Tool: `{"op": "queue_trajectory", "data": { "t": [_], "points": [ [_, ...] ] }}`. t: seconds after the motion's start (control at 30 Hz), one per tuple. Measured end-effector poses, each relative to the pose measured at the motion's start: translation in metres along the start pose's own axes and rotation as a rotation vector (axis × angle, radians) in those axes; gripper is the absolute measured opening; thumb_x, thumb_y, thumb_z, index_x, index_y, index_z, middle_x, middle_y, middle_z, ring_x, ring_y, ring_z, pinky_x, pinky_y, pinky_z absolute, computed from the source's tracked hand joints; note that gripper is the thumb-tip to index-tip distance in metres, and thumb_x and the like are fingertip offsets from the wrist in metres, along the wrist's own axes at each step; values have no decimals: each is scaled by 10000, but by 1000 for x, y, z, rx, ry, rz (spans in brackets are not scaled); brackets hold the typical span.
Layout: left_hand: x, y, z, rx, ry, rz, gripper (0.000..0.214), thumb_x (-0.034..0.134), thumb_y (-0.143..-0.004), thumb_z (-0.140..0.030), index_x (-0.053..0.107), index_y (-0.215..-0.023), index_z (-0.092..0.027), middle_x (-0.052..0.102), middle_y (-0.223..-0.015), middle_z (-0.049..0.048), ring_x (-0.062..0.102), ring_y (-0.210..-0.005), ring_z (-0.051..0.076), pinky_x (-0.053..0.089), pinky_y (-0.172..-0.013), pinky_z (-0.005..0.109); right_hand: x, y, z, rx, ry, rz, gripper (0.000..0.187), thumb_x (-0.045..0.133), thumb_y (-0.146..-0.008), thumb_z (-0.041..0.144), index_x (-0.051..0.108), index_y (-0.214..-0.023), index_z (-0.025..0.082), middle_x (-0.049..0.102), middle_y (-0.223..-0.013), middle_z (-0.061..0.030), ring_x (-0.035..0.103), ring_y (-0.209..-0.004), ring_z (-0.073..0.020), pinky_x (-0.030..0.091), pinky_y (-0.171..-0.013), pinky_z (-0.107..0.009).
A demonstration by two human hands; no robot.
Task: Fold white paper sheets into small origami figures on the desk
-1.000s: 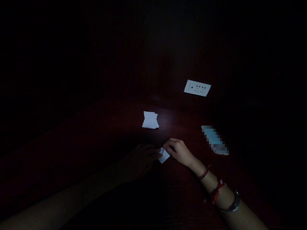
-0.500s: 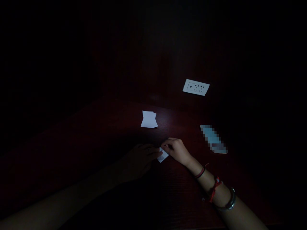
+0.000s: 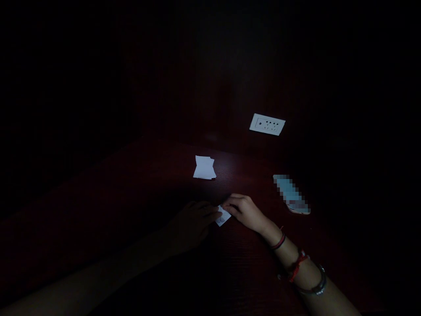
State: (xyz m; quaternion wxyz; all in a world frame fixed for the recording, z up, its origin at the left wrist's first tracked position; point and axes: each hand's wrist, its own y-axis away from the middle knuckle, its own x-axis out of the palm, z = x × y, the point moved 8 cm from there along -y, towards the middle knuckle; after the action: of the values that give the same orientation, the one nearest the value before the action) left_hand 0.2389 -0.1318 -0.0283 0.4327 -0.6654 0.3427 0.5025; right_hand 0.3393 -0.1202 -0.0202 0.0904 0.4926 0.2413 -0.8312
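Observation:
The scene is very dark. A small white piece of paper [image 3: 223, 217] lies on a dark red wooden table [image 3: 138, 193] between my two hands. My right hand [image 3: 245, 211] rests on the paper's right side with its fingers curled and pinched on it. My left hand [image 3: 194, 221], in shadow, presses on the paper's left edge with fingers together. My right wrist carries red and dark bracelets and a metal bangle.
A small stack of white paper pieces [image 3: 204, 168] lies farther back on the table. A phone [image 3: 291, 194] lies to the right. A white wall socket [image 3: 267, 124] sits on the dark wall behind.
Both hands stay on the small paper with only slight shifts of the fingers. The view has tilted a little, so everything sits a bit lower in the picture.

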Motion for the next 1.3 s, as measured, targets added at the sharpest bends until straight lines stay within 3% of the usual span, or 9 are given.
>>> {"op": "queue_trajectory", "data": {
  "t": [0.07,0.17,0.4,0.63,0.87,1.3],
  "points": [
    [0,0,-1,8,-7,0,485,398,-731,-107,349,-1192,-250,409,-1213,-3,346,-1087,200,270,-881,367,0,6,9,-87,34,105,190,413,-803,141,582,-883,173,564,-827,-29,522,-762,-105,400,-691,-200],
    [3,0,1,3,-19,-9,493,398,-729,-104,340,-1195,-255,406,-1215,-4,338,-1087,203,270,-875,371,-4,14,16,-148,104,157,277,392,-805,113,552,-1007,213,555,-921,-26,507,-850,-114,392,-750,-214],
    [-2,1,-4,17,9,-2,489,393,-728,-97,345,-1193,-241,414,-1199,5,354,-1066,197,278,-869,363,0,15,16,-141,219,158,296,398,-800,116,541,-1039,215,538,-931,-37,501,-845,-122,405,-737,-224],
    [10,0,4,0,-4,-28,524,399,-702,-99,332,-1198,-255,422,-1185,6,346,-1053,225,273,-847,395,1,16,19,-116,296,218,265,375,-815,142,554,-1004,195,538,-880,-36,511,-730,-105,399,-649,-199],
    [10,1,4,-3,-30,-33,497,411,-716,-121,334,-1189,-252,417,-1177,8,342,-1059,218,266,-850,385,2,18,16,-122,345,249,339,388,-805,129,495,-1092,274,516,-932,-21,507,-830,-112,394,-717,-207],
    [12,2,5,-23,-5,-29,501,413,-700,-113,351,-1178,-250,403,-1197,7,339,-1063,217,262,-862,398,-2,17,11,-151,516,265,345,388,-807,141,488,-1111,271,549,-799,-24,516,-717,-117,380,-660,-222]
  ]
}}
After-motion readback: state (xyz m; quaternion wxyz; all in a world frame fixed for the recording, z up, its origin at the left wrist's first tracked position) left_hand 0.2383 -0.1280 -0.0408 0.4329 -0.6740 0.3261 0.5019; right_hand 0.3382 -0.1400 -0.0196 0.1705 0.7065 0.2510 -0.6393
